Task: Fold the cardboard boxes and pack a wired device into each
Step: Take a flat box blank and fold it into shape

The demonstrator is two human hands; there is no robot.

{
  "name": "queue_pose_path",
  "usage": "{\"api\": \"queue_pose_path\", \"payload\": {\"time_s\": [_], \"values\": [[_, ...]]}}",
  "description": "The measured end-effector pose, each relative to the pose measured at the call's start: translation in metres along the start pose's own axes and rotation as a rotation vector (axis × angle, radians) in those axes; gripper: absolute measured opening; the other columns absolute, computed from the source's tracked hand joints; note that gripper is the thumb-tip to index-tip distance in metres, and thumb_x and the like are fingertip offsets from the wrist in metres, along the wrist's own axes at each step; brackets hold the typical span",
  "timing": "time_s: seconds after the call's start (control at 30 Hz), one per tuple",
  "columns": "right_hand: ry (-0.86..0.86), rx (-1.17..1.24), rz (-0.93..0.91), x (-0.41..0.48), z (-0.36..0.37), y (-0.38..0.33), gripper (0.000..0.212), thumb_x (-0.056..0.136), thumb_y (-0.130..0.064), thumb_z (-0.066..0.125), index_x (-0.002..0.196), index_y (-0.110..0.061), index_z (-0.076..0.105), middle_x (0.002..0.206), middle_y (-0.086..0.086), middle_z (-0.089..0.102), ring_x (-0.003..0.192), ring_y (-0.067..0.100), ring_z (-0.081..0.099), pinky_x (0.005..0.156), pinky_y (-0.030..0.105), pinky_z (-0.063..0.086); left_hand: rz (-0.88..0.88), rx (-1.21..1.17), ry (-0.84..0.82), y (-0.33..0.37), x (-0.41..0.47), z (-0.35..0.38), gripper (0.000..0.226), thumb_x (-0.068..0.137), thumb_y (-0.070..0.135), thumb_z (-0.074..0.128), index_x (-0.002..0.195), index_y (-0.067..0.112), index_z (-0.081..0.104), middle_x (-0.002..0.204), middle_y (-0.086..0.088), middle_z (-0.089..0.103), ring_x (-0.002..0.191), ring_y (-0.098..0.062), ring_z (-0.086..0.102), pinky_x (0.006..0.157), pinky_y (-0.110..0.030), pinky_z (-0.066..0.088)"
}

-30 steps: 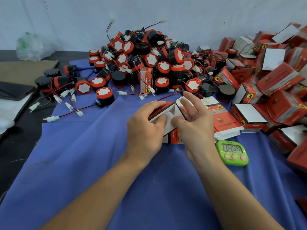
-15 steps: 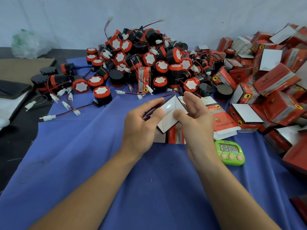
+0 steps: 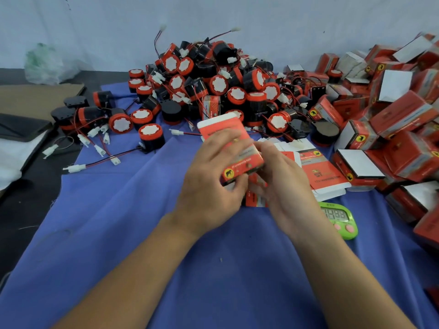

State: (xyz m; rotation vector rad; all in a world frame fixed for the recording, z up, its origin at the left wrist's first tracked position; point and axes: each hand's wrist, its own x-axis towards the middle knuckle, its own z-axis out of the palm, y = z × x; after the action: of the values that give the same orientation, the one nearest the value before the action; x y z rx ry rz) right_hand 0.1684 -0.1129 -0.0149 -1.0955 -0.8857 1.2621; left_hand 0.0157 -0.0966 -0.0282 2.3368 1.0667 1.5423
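Observation:
Both hands hold a red cardboard box (image 3: 235, 148) with a white flap at its far end, just above the blue cloth (image 3: 142, 233). My left hand (image 3: 211, 181) grips its left side and near corner. My right hand (image 3: 282, 184) holds its right side, fingers curled against it; the box and fingers are blurred. A big heap of black and red wired devices (image 3: 213, 84) with white connectors lies behind. One device (image 3: 150, 137) stands apart at the heap's front left. A stack of flat box blanks (image 3: 320, 169) lies right of my hands.
A pile of folded red boxes (image 3: 392, 119) fills the right side. A green timer (image 3: 338, 218) lies on the cloth by my right wrist. Brown cardboard (image 3: 35, 96) and a plastic bag (image 3: 45, 62) sit at the far left, off the cloth.
The box has gone from a half-open blank showing its white inside to an upright red box turned outward, raised slightly. My hands have closed in around it.

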Motion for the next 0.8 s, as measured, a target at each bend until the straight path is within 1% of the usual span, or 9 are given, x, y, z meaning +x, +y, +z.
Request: {"api": "queue_pose_path", "payload": {"time_s": [0.07, 0.13, 0.2, 0.27, 0.33, 0.47, 0.63, 0.7, 0.8], "values": [[-0.047, 0.093, 0.040, 0.001, -0.001, -0.002, 0.027, 0.098, -0.036, 0.063, 0.114, -0.019, 0.076, 0.112, 0.009, 0.076, 0.105, 0.020, 0.073, 0.078, 0.032, 0.058, 0.113, 0.037, -0.117, 0.002, 0.000, -0.001, 0.074, 0.078, -0.002, 0.075, 0.148, 0.010, 0.054, 0.155, -0.006, 0.048, 0.148, -0.019, 0.040, 0.123, -0.029, 0.032], [-0.070, 0.159, 0.063, 0.002, -0.006, -0.001, 0.023, 0.099, -0.018, 0.062, 0.119, -0.015, 0.074, 0.115, 0.012, 0.075, 0.104, 0.022, 0.073, 0.075, 0.032, 0.058, 0.119, -0.010, -0.161, 0.005, -0.002, 0.000, 0.086, 0.078, -0.003, 0.074, 0.156, 0.014, 0.042, 0.162, -0.004, 0.039, 0.153, -0.018, 0.034, 0.122, -0.028, 0.033], [-0.051, 0.208, 0.100, 0.003, -0.009, -0.001, 0.030, 0.097, -0.001, 0.057, 0.121, -0.011, 0.073, 0.113, 0.012, 0.075, 0.100, 0.024, 0.073, 0.072, 0.030, 0.059, 0.069, -0.078, -0.106, 0.008, -0.003, 0.001, 0.089, 0.081, 0.009, 0.073, 0.160, 0.017, 0.033, 0.167, -0.001, 0.032, 0.156, -0.015, 0.029, 0.120, -0.026, 0.035], [-0.010, 0.237, 0.101, 0.005, -0.011, 0.000, 0.036, 0.097, 0.006, 0.052, 0.126, -0.008, 0.069, 0.120, 0.014, 0.074, 0.111, 0.028, 0.071, 0.082, 0.036, 0.061, -0.037, -0.135, 0.002, 0.006, -0.003, 0.001, 0.092, 0.083, 0.017, 0.074, 0.161, 0.015, 0.026, 0.168, -0.002, 0.029, 0.156, -0.017, 0.028, 0.122, -0.031, 0.034], [0.007, 0.228, 0.058, 0.007, -0.013, -0.001, 0.041, 0.096, 0.010, 0.048, 0.129, -0.007, 0.065, 0.123, 0.014, 0.073, 0.116, 0.029, 0.070, 0.095, 0.041, 0.057, -0.206, -0.226, 0.087, 0.002, -0.001, 0.001, 0.094, 0.084, 0.022, 0.076, 0.162, 0.018, 0.024, 0.166, 0.004, 0.031, 0.153, -0.009, 0.031, 0.119, -0.026, 0.037], [-0.131, 0.069, -0.026, 0.004, -0.009, 0.000, 0.048, 0.090, 0.014, 0.052, 0.128, -0.012, 0.067, 0.120, 0.011, 0.074, 0.112, 0.028, 0.071, 0.087, 0.032, 0.059, -0.401, -0.253, 0.031, -0.008, 0.003, 0.003, 0.090, 0.076, 0.020, 0.084, 0.154, 0.032, 0.040, 0.147, 0.019, 0.050, 0.136, 0.002, 0.049, 0.108, -0.024, 0.050], [-0.162, -0.022, -0.072, 0.001, 0.006, 0.012, 0.071, 0.082, -0.009, 0.078, 0.145, -0.022, 0.049, 0.130, 0.005, 0.069, 0.122, 0.023, 0.066, 0.104, 0.051, 0.053, -0.253, 0.057, 0.026, -0.010, 0.001, 0.008, 0.072, 0.080, 0.024, 0.085, 0.142, 0.029, 0.050, 0.142, 0.012, 0.052, 0.130, -0.005, 0.046, 0.102, -0.001, 0.032], [-0.065, -0.103, -0.128, 0.002, 0.010, 0.014, 0.059, 0.079, -0.012, 0.077, 0.134, -0.020, 0.058, 0.121, 0.003, 0.074, 0.114, 0.021, 0.070, 0.099, 0.051, 0.056, -0.201, 0.032, -0.021, -0.006, -0.002, 0.009, 0.070, 0.073, 0.025, 0.088, 0.134, 0.025, 0.055, 0.139, 0.010, 0.055, 0.128, -0.007, 0.050, 0.102, -0.004, 0.034], [-0.014, -0.076, -0.147, 0.004, 0.006, 0.012, 0.050, 0.078, 0.003, 0.068, 0.126, -0.012, 0.066, 0.116, 0.009, 0.075, 0.112, 0.029, 0.071, 0.099, 0.057, 0.054, -0.220, -0.077, -0.068, -0.003, -0.001, 0.005, 0.039, 0.071, 0.040, 0.080, 0.106, 0.024, 0.071, 0.134, 0.014, 0.062, 0.128, -0.004, 0.055, 0.102, -0.011, 0.040]]}}
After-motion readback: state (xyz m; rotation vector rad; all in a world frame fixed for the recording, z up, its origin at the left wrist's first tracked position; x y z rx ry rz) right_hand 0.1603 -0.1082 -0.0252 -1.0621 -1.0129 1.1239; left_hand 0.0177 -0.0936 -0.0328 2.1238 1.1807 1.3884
